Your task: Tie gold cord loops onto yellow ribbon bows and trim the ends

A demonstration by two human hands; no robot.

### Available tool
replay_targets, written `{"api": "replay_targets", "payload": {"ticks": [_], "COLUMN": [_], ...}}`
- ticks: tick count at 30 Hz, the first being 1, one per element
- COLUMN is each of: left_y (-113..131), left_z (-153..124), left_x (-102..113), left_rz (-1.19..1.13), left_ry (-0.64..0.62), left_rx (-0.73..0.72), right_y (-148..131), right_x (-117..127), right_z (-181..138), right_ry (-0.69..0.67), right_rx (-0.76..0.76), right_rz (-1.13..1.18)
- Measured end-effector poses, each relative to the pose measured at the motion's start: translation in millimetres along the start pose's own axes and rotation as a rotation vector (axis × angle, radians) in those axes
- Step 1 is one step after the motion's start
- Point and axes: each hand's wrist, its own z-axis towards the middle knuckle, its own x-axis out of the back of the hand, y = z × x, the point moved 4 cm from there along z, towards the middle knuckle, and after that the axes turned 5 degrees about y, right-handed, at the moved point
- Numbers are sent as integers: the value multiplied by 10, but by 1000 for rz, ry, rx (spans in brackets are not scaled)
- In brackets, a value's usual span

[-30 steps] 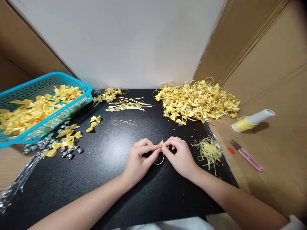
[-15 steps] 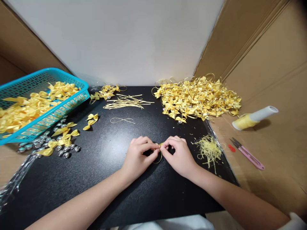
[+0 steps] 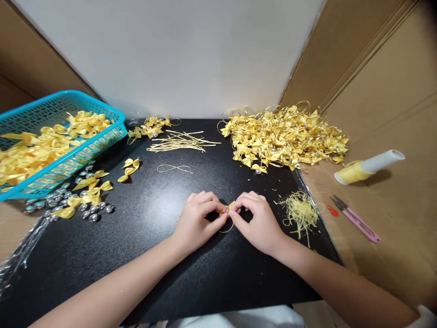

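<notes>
At the middle of the black table (image 3: 136, 255), my left hand (image 3: 199, 219) and my right hand (image 3: 258, 222) meet fingertip to fingertip. Both pinch a small yellow ribbon bow (image 3: 231, 205), mostly covered by the fingers. A thin gold cord (image 3: 226, 231) curves out below the fingertips, and its upper part is hidden. Beyond my left hand lie a loose crossed cord (image 3: 175, 168) and two more yellow bows (image 3: 127, 174). Right of my right hand sits a heap of yellow cord offcuts (image 3: 301, 210).
A blue basket (image 3: 70, 159) of bows stands left, with silver bells (image 3: 94, 212) beside it. Cut cords (image 3: 180, 142) lie at the back, near a big pile of finished bows (image 3: 283, 136). Pink thread snips (image 3: 358, 223), a red piece (image 3: 332, 210) and a cord spool (image 3: 368, 166) rest on cardboard at right.
Both hands stay together in the same place, with fingers shifted slightly. A bit more of the yellow bow shows between them. The view has tilted a little.
</notes>
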Motion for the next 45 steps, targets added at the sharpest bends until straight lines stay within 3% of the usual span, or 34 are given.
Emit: {"api": "replay_targets", "payload": {"ticks": [4,11,29,45], "left_y": [-7,-6,-11,7], "left_z": [15,24,31,45], "left_x": [9,15,15,26], "left_rz": [-91,-211,-191,-179], "left_ry": [-14,-33,-108,-8], "left_rx": [46,49,60,107], "right_y": [8,29,81,67], "right_x": [70,41,-5,-26], "right_z": [51,80,83,50], "right_ry": [-1,-133,-176,-165], "right_rx": [25,64,133,187], "right_rz": [129,75,-12,-122]}}
